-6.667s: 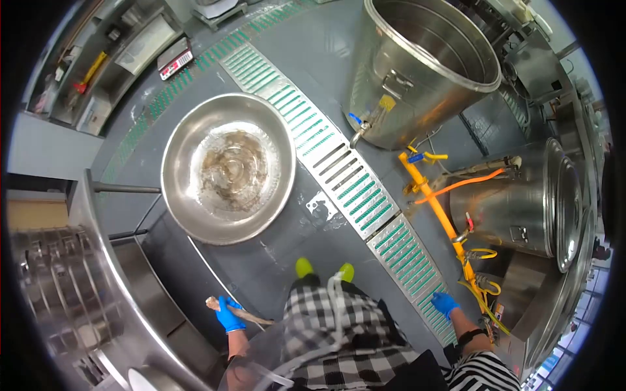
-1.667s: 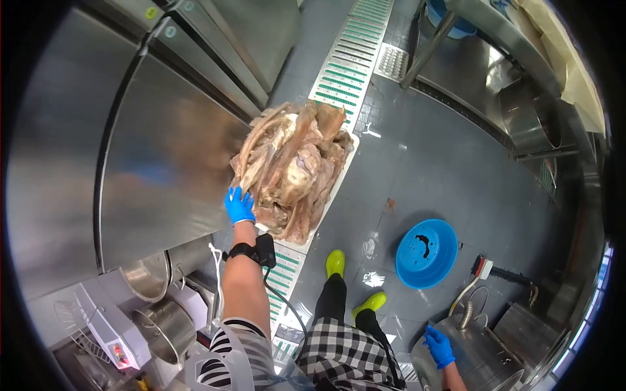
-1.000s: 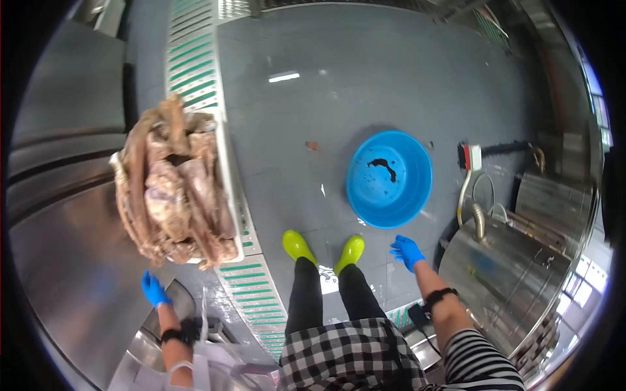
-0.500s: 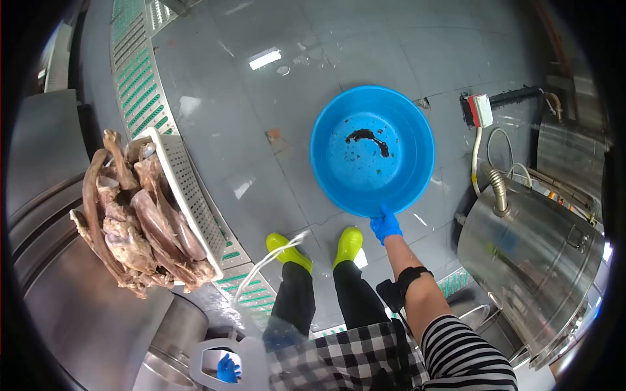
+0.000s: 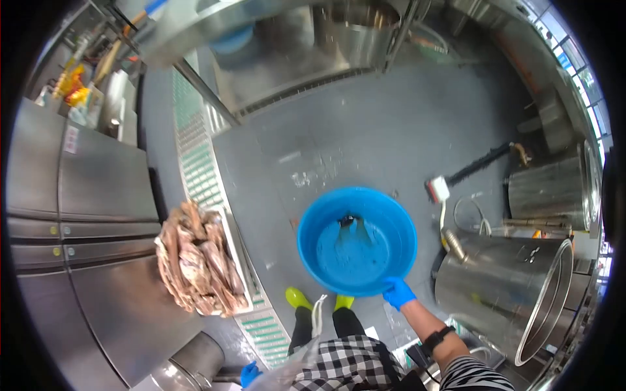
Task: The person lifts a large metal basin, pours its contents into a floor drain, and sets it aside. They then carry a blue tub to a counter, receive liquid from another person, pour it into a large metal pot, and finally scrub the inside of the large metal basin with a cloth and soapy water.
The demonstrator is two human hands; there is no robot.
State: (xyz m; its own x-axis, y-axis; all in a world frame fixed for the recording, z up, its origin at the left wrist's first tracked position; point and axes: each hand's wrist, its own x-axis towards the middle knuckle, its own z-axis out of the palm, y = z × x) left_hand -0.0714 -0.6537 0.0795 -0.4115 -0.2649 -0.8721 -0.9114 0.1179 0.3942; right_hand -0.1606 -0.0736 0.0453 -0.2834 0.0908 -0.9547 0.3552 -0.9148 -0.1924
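Note:
My right hand, in a blue glove, grips the near rim of a round blue basin. The basin is tilted a little, with dark residue and some murky liquid toward its far side. Low in the view my left hand, also gloved in blue, is beside a clear plastic item with a whitish cord; its fingers are too small and partly hidden to read. Left of the basin, large meaty bones fill a white perforated crate.
Steel cabinets line the left side, beside a drain grate in the floor. Large steel drums lie at the right, near a hose and a red and white box. A steel table frame stands ahead.
The camera view has tilted up, showing more of the room ahead. The basin is now tipped, and its dark residue has gathered at the far side. My right hand still has its rim.

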